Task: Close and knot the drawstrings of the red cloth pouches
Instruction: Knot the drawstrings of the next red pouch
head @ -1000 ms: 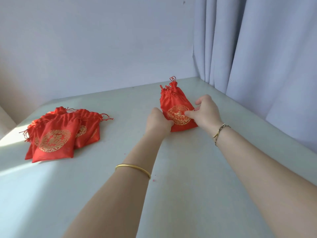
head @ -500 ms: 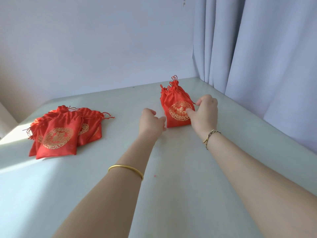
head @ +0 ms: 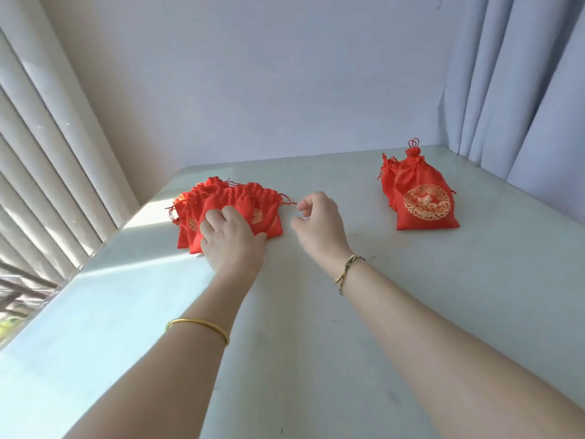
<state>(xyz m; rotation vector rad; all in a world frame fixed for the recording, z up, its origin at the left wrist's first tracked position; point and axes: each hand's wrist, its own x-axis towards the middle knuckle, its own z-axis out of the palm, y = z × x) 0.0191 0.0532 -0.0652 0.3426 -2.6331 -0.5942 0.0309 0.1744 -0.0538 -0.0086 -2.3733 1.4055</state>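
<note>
A pile of several red cloth pouches (head: 267,221) with gold emblems lies at the table's far left, mouths loose and drawstrings trailing. My left hand (head: 234,243) rests on the front pouch (head: 243,201) of that pile, fingers spread over the cloth. Just right of the pile my right hand (head: 319,224) hovers with loosely curled fingers and holds nothing; a drawstring end (head: 289,203) lies close to its fingertips. At the far right two cinched pouches (head: 421,185) lie stacked, the top one with its knotted cord pointing away from me.
The pale table (head: 316,327) runs to a wall at the back. Grey curtains (head: 522,74) hang along the right edge, and vertical blinds (head: 47,147) along the left, with sunlight falling across the table's left side.
Both hands have let go of the cinched pouch at the right and moved left to the pile. My view has swung left, so the blinds now show.
</note>
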